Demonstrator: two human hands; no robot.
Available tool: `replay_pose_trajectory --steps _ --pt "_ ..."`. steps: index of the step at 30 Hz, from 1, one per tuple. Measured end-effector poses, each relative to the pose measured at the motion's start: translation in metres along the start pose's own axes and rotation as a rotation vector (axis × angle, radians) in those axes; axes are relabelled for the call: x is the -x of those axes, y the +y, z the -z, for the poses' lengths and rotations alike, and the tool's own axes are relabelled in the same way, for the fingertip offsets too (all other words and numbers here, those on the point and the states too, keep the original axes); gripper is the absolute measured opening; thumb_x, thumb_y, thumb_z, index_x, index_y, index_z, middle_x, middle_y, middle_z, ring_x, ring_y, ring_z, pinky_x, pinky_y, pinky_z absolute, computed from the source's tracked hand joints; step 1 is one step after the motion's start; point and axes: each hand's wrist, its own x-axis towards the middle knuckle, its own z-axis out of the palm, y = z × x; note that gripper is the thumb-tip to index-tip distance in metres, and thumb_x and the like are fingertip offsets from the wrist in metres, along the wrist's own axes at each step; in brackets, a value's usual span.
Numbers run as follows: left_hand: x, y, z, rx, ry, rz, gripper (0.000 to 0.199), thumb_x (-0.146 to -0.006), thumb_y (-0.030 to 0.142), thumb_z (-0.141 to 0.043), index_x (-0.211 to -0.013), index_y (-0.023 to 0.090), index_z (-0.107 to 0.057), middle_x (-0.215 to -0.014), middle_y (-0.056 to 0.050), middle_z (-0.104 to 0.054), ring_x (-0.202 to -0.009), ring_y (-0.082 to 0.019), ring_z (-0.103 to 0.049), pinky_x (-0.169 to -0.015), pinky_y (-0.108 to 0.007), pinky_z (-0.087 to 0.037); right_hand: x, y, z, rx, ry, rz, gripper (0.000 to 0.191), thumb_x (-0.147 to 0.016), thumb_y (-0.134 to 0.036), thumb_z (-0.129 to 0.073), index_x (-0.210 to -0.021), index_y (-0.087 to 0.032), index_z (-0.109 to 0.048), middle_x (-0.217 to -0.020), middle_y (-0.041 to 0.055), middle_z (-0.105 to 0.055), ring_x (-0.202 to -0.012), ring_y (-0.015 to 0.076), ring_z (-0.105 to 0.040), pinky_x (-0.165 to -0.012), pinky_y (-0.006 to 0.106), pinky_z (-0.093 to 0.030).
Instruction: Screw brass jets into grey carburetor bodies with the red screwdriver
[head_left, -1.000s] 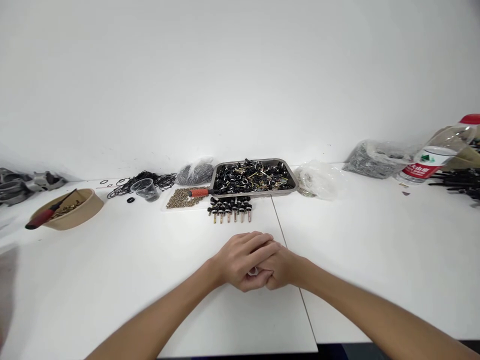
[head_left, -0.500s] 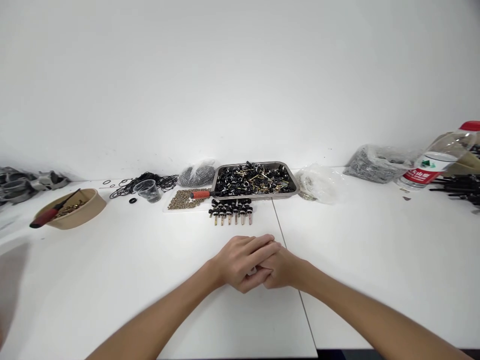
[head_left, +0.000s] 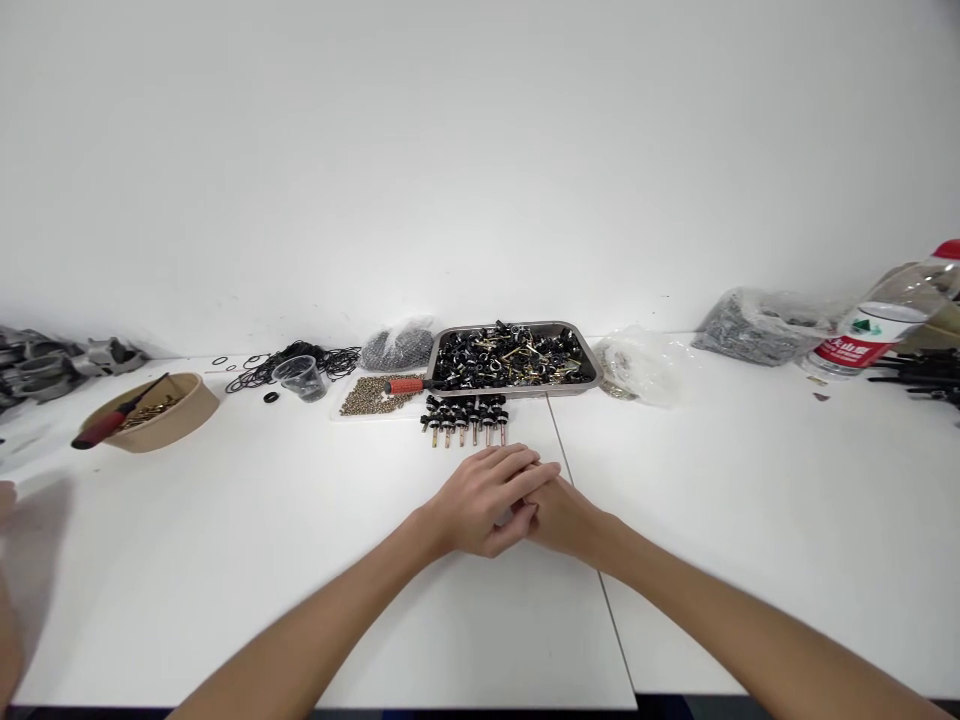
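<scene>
My left hand [head_left: 486,497] lies over my right hand [head_left: 559,512], with its fingers wrapped across the right one's knuckles. The right hand's fingers are mostly hidden beneath, so what they do cannot be seen. A small pale patch shows between thumb and fingers; whether it is an object or the table, I cannot tell. Just beyond the hands stand several black fittings with brass-coloured stems [head_left: 469,412], in a row. Behind them a metal tray [head_left: 517,391] holds a heap of similar black and brass parts. A screwdriver with a red handle [head_left: 405,385] rests against the tray's left end.
Small brass pieces [head_left: 367,396], black O-rings [head_left: 330,362], a plastic cup [head_left: 301,380] and a tan bowl [head_left: 180,420] with another screwdriver [head_left: 105,428] stand left. Plastic bags [head_left: 750,330] and a bottle [head_left: 862,335] are right. Another person's arm [head_left: 7,640] shows at the left edge.
My clasped hands have moved slightly up and away from me, and the left fingers lie flatter over the right hand. More of another person's arm shows at the left edge.
</scene>
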Motion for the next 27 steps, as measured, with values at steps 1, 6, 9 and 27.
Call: replay_pose_trajectory --steps 1,6,9,27 --pt "0.0 0.001 0.001 0.031 0.001 0.023 0.052 -0.084 0.019 -0.046 -0.136 0.017 -0.045 -0.117 -0.014 -0.064 -0.111 -0.026 -0.06 -0.085 -0.043 -0.056 -0.003 -0.006 0.002 -0.072 -0.002 -0.065 0.029 -0.079 -0.012 -0.048 -0.098 -0.022 -0.067 -0.069 0.0061 -0.057 -0.079 0.0288 -0.066 -0.068 0.046 -0.058" --pt "-0.005 0.002 0.004 0.639 0.051 0.609 0.031 -0.091 0.028 -0.05 -0.116 0.016 -0.063 -0.097 -0.009 -0.069 -0.082 -0.018 -0.064 -0.077 -0.035 -0.057 -0.025 -0.034 0.027 -0.46 0.002 -0.3 0.019 -0.076 -0.013 -0.049 -0.077 -0.017 -0.067 -0.077 0.0049 -0.066 -0.072 0.0183 -0.063 -0.064 0.03 -0.055" --pt "-0.008 -0.001 0.002 1.119 0.18 0.811 0.03 -0.088 0.032 -0.057 -0.11 0.012 -0.064 -0.09 -0.01 -0.066 -0.078 -0.017 -0.064 -0.078 -0.039 -0.059 -0.037 -0.036 0.044 -0.847 0.064 -0.45 0.019 -0.08 -0.019 -0.051 -0.086 -0.016 -0.07 -0.081 0.0055 -0.068 -0.072 0.0175 -0.064 -0.069 0.032 -0.055" --pt "-0.01 -0.004 0.004 1.394 0.198 0.999 0.038 -0.082 0.034 -0.067 -0.115 0.015 -0.064 -0.084 -0.006 -0.049 -0.079 -0.016 -0.051 -0.075 -0.049 -0.06 -0.039 -0.019 0.05 -1.131 -0.007 -0.6 0.013 -0.076 -0.02 -0.073 -0.087 -0.015 -0.068 -0.085 0.0051 -0.066 -0.075 0.0153 -0.062 -0.072 0.03 -0.051"
